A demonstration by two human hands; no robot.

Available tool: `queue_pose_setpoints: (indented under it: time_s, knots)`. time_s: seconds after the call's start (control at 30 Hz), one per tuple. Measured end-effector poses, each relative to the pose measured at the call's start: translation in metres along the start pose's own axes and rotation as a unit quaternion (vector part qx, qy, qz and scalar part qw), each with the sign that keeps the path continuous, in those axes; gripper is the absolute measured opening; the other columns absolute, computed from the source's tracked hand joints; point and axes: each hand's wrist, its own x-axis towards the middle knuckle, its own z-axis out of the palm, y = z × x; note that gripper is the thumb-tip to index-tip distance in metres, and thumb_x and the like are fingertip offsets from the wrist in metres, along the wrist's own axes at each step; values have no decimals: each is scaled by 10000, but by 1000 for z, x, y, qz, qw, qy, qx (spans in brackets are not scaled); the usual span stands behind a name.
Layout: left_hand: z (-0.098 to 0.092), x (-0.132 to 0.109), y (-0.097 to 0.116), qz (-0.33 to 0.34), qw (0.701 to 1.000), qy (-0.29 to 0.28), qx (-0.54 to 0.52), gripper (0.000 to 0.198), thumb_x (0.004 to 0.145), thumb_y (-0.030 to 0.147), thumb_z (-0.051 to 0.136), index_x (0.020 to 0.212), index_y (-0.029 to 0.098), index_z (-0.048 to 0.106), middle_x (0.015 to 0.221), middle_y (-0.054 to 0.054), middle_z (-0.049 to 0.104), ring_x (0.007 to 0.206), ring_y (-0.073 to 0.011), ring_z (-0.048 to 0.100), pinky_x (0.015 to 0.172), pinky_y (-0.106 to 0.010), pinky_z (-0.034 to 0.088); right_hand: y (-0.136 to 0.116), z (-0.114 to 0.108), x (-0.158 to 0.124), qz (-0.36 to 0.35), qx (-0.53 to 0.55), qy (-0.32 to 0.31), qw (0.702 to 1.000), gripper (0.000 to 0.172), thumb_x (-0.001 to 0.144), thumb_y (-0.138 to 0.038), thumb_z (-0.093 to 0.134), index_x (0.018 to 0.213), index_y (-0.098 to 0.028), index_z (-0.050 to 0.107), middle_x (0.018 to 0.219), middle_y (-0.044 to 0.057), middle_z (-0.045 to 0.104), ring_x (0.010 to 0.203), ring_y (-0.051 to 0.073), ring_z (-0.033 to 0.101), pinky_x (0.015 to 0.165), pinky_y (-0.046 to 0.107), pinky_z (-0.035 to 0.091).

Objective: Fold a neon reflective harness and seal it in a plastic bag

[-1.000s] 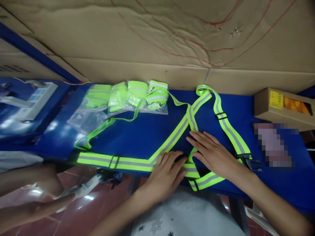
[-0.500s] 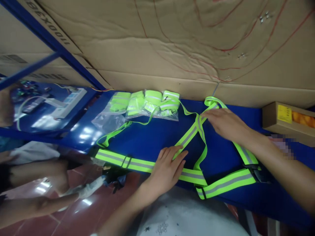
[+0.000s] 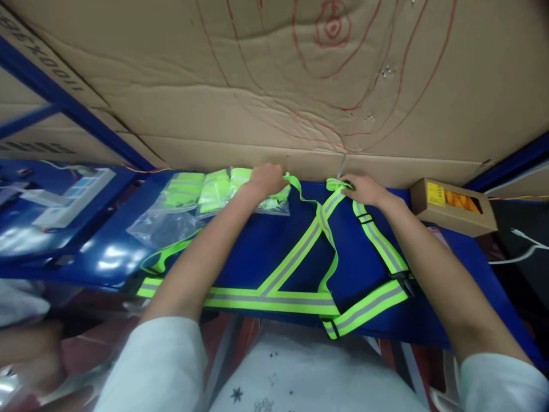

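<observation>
- Presently, at far left, noted a power strip point(image 3: 64, 197) on the blue table point(image 3: 266, 240), well apart from the work.
- Found bagged bundles point(image 3: 189, 191) of folded green webbing at the table's back edge, just left of the left hand point(image 3: 266, 178).
- Found left hand curled shut on the end of the thin strap point(image 3: 303, 191), close under the cardboard wall point(image 3: 274, 86).
- Found reflective harness point(image 3: 290, 256) spread flat on the table between both forearms, waist band along the near edge.
- Found right hand point(image 3: 364, 190) pinching the harness's top loop point(image 3: 337, 184); fingertips partly hidden.
- Judged advisable: draw both ends out evenly, keep the webbing flat and untwisted, and keep the thin strap clear of the bags.
- Noted black buckle point(image 3: 403, 279) low on the right strap and cardboard box point(image 3: 450, 206) beyond, apart from both hands.
</observation>
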Motion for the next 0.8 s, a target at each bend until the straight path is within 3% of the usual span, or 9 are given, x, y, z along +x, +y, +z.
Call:
queue_pose_setpoints:
  time_s: [0.13, 0.27, 0.33, 0.4, 0.47, 0.53, 0.57, 0.6, 0.8]
  knots:
    - [-12, 10, -18, -15, 997, 8, -78, 158, 924, 271, 615, 982, 154, 705, 1077, -146, 725, 1175, -353, 646, 1075, -499, 450, 9, -9, -8, 71, 200, 40, 977, 145, 902, -238, 601, 1018, -176, 662, 1006, 95, 774, 900, 209, 714, 805, 308, 558]
    - [-26, 7, -39, -31, 978, 24, -204, 194, 1006, 282, 442, 1022, 169, 598, 967, -120, 713, 941, -250, 690, 930, -411, 515, 11, -29, -27, 98, 368, 56, 923, 99, 901, -240, 585, 995, -211, 591, 1026, 85, 771, 807, 160, 719, 693, 267, 581]
    - [-32, 1, -45, -41, 964, 17, -262, 182, 1016, 280, 397, 1060, 180, 542, 899, -96, 702, 789, -205, 683, 824, -371, 537, 13, -39, -38, 85, 471, 57, 876, 117, 877, -255, 642, 984, -222, 606, 1058, 60, 763, 786, 136, 701, 684, 249, 585]
    - [-38, -4, -49, -44, 940, 1, -338, 129, 980, 273, 462, 1074, 197, 507, 870, -62, 680, 722, -176, 663, 768, -346, 542, 14, -46, -46, 64, 591, 49, 802, 136, 850, -269, 708, 961, -222, 643, 1026, 34, 755, 769, 122, 680, 681, 234, 587]
    - [-42, -8, -51, -41, 884, -22, -464, 181, 901, 241, 566, 1068, 215, 502, 863, -25, 647, 712, -155, 643, 749, -331, 544, 15, -49, -50, 55, 668, 45, 741, 141, 832, -268, 753, 944, -218, 682, 962, 20, 747, 770, 121, 674, 694, 227, 596]
    - [-46, -10, -52, -35, 811, -46, -582, 282, 829, 208, 648, 1080, 227, 522, 879, -7, 634, 725, -142, 630, 741, -316, 538, 14, -47, -50, 76, 665, 59, 741, 124, 825, -243, 772, 923, -219, 700, 911, 12, 742, 773, 119, 677, 696, 212, 595]
    - [-46, -9, -52, -31, 790, -56, -609, 327, 805, 201, 682, 1098, 229, 539, 895, -8, 639, 738, -140, 628, 737, -305, 529, 14, -45, -49, 93, 648, 71, 753, 112, 824, -225, 775, 907, -221, 701, 898, 10, 742, 770, 116, 677, 687, 202, 589]
    - [-46, -8, -52, -24, 792, -63, -607, 366, 788, 200, 715, 1118, 228, 560, 915, -13, 648, 751, -137, 627, 732, -292, 516, 12, -42, -48, 111, 627, 83, 767, 97, 829, -210, 771, 889, -224, 697, 891, 9, 744, 768, 113, 677, 681, 196, 582]
    - [-34, 6, -54, 84, 920, -62, -378, 416, 803, 245, 737, 1200, 206, 619, 1092, -51, 668, 928, -168, 650, 858, -316, 512, 12, -28, -38, 170, 508, 133, 834, 31, 929, -205, 665, 929, -231, 649, 909, 4, 739, 810, 120, 687, 717, 216, 539]
